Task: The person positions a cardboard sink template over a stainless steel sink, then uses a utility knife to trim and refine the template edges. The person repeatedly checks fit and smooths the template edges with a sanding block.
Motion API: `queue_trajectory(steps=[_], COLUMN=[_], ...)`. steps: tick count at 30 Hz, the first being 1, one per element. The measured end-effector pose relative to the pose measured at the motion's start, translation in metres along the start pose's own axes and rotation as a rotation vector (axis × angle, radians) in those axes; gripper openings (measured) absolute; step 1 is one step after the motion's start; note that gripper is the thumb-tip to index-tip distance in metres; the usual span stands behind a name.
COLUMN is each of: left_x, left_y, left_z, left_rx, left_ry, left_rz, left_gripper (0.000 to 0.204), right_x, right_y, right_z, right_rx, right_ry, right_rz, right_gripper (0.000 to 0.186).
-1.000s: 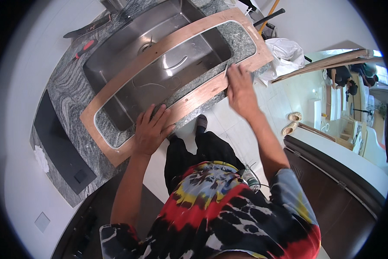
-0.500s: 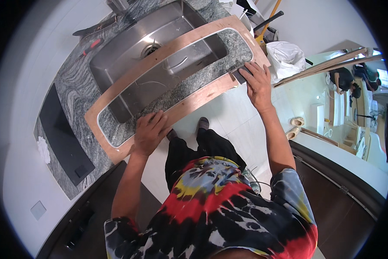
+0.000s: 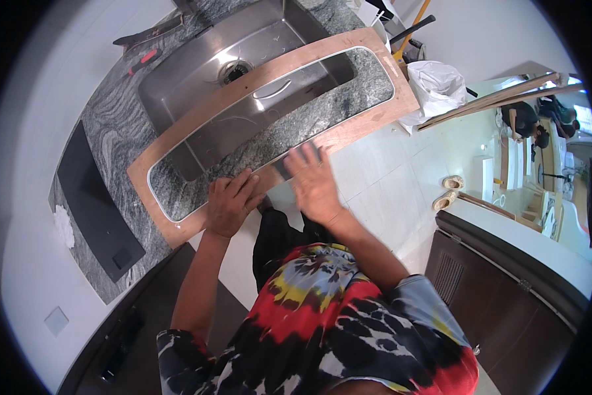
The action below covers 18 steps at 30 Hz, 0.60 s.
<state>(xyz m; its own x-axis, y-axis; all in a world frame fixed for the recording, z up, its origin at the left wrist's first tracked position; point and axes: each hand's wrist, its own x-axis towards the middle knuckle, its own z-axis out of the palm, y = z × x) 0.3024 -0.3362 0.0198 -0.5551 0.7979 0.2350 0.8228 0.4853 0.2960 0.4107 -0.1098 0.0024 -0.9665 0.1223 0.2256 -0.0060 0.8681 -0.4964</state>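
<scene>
A plywood frame (image 3: pixel 401 99) with a long rounded opening and white inner edge lies slanted over the steel sink (image 3: pixel 177 72) and grey veined stone countertop (image 3: pixel 105 112), with stone showing in the opening. My left hand (image 3: pixel 233 204) grips the frame's near edge left of centre, fingers bent over it. My right hand (image 3: pixel 312 184) is to its right, blurred, with fingers spread over a small dark rectangular pad (image 3: pixel 282 168) on the near strip. Whether the fingertips press on the pad is hard to tell.
A dark curved panel (image 3: pixel 91 184) and red-handled tool (image 3: pixel 144 60) lie on the counter. A white sack (image 3: pixel 434 92), yellow-handled tool (image 3: pixel 420 20), wooden strips (image 3: pixel 500 99) and slippers (image 3: pixel 446 197) are at right. People (image 3: pixel 523 122) appear beyond. Dark cabinet panels (image 3: pixel 480 283) stand near me.
My right hand and the dark pad have moved left and down along the near strip toward my left hand, which stays on the edge. The right fingers have spread.
</scene>
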Motion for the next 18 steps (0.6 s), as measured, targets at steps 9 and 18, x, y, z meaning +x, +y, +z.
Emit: queue_trajectory(steps=[9, 18], left_x=[0.002, -0.002], left_y=[0.0, 0.0], left_z=[0.002, 0.002], left_rx=[-0.032, -0.005], left_ry=[0.008, 0.051], left_rz=[-0.002, -0.032], left_gripper=[0.045, 0.042], right_x=[0.033, 0.014], right_y=[0.18, 0.028], right_z=[-0.091, -0.01], right_rx=[-0.413, -0.176], right_ry=[0.224, -0.031], right_rz=[0.238, -0.093], right_gripper=[0.033, 0.045])
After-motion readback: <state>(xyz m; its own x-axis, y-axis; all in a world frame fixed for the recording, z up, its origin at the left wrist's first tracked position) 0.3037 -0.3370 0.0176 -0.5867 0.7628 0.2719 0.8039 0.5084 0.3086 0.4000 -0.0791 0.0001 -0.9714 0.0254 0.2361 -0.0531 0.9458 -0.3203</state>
